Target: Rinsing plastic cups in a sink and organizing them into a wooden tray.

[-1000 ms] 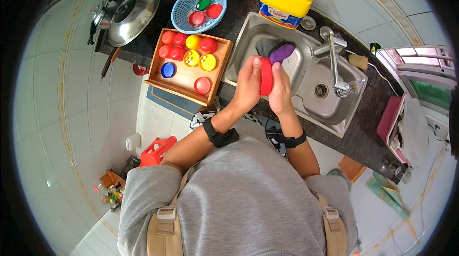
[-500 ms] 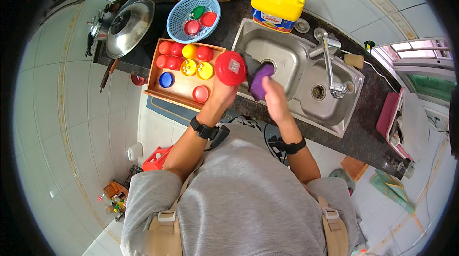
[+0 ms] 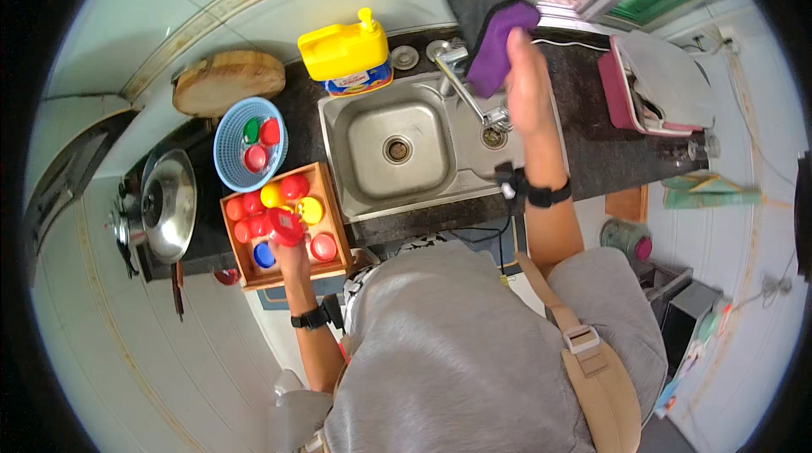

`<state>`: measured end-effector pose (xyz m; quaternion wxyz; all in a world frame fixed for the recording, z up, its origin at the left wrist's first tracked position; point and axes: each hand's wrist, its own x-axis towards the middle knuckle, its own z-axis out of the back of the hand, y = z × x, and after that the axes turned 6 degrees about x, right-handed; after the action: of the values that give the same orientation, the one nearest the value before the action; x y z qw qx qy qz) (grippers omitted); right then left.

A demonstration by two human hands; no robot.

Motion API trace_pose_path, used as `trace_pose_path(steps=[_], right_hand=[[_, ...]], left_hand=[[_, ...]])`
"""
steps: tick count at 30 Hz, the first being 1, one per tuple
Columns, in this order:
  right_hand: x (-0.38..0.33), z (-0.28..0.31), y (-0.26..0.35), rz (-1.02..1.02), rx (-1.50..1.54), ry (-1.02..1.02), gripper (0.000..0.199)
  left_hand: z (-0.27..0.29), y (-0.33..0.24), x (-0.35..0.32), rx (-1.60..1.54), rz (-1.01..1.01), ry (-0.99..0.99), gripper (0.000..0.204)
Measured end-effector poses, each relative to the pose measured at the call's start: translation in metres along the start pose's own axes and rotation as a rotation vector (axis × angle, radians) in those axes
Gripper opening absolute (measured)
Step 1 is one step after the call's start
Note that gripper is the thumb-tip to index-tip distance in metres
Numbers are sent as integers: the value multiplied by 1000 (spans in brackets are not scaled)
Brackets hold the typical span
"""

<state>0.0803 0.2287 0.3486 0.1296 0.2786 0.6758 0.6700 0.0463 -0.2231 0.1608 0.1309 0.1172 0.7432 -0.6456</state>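
Note:
My left hand [image 3: 292,260] is closed round a red round plastic container [image 3: 284,227] with a pale label, held over the wooden tray [image 3: 339,233]. Inside that tray sit several red containers [image 3: 254,203], yellow ones such as a yellow container [image 3: 310,210], a blue lid [image 3: 265,255] and a red lid [image 3: 323,247]. Off to the right, my right hand [image 3: 528,85] grips a purple and grey cloth [image 3: 501,38], raised over the far side of the sink [image 3: 338,127] near the faucet [image 3: 465,85]. Its fingers are partly hidden by the cloth.
A blue basket [image 3: 223,142] behind the tray holds red and green lids. Beyond the sink stands a yellow jug [image 3: 342,49]. A round wooden board [image 3: 228,82] leans at the wall. The pan lid [image 3: 173,203] is far left, a pink bin [image 3: 620,89] far right.
The view has turned to the right. My hands have parted: the left carries the red container over the tray, and the right has taken the cloth away to the far right.

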Motion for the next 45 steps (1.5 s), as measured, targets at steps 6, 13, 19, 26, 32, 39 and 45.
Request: trace_pose_path(steps=[6, 13, 19, 26, 32, 39, 45], right_hand=[[55, 44, 4, 37, -581, 213, 51], [30, -22, -137, 48, -1374, 695, 51], [36, -40, -134, -170, -1369, 591, 49], [-4, -61, -121, 193, -1296, 292, 49], [-108, -124, -119, -502, -612, 305, 45], [-221, -131, -147, -350, -1255, 594, 48], [-257, -190, -125, -882, -575, 177, 42]], left_hand=[[72, 22, 3, 166, 114, -117, 23], [127, 50, -23, 290, 130, -444, 32], [152, 46, -37, 643, 91, -537, 26], [173, 50, 8, 966, -144, -411, 31], [192, 101, 44, 1141, -59, -110, 32], [222, 44, 62, 1263, -100, -17, 40], [289, 43, 111, 1541, -159, 44, 32]])
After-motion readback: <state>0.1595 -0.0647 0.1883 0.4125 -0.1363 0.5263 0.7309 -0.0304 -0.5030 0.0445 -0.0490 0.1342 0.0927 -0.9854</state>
